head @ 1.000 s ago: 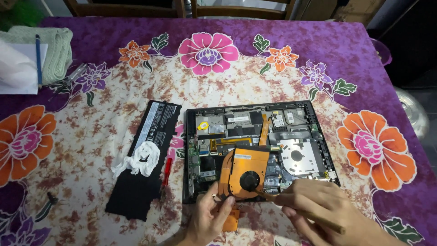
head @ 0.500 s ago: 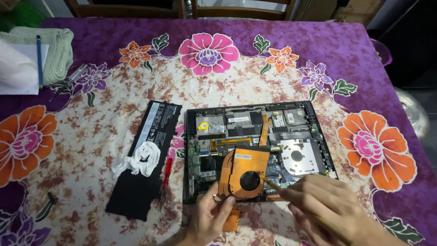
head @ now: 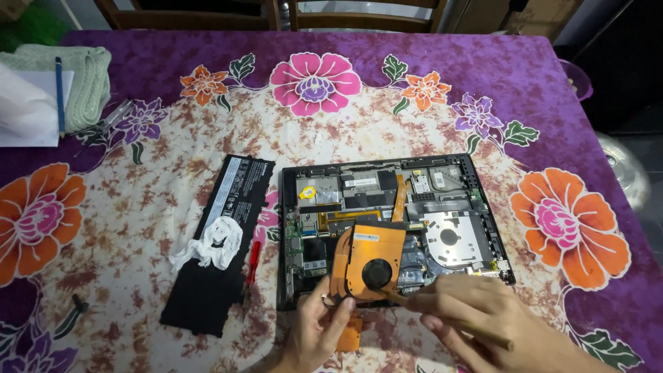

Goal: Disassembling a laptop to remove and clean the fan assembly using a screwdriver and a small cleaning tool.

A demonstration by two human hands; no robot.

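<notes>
Where the opened laptop chassis [head: 394, 228] lies on the table toward its near edge, its shell serves as a shallow tray: circuit boards, an orange ribbon cable and a silver fan housing [head: 452, 238] sit inside it. The copper-orange cooling fan assembly [head: 369, 259] is tilted up out of the chassis's near-left part, its long axis running roughly from the near edge toward the far edge, fan opening facing up. The left hand [head: 321, 335] pinches its near end between thumb and fingers. The right hand [head: 476, 318] is closed around a thin brownish stick-like tool [head: 449, 319] (its tip meets the fan). Left of the chassis lie a red screwdriver [head: 252, 266] and a black battery pack [head: 217, 242] with a crumpled white tissue [head: 210, 243]. A purple floral tablecloth [head: 138, 138] covers the table; wooden chairs [head: 276, 10] stand beyond its far edge.
</notes>
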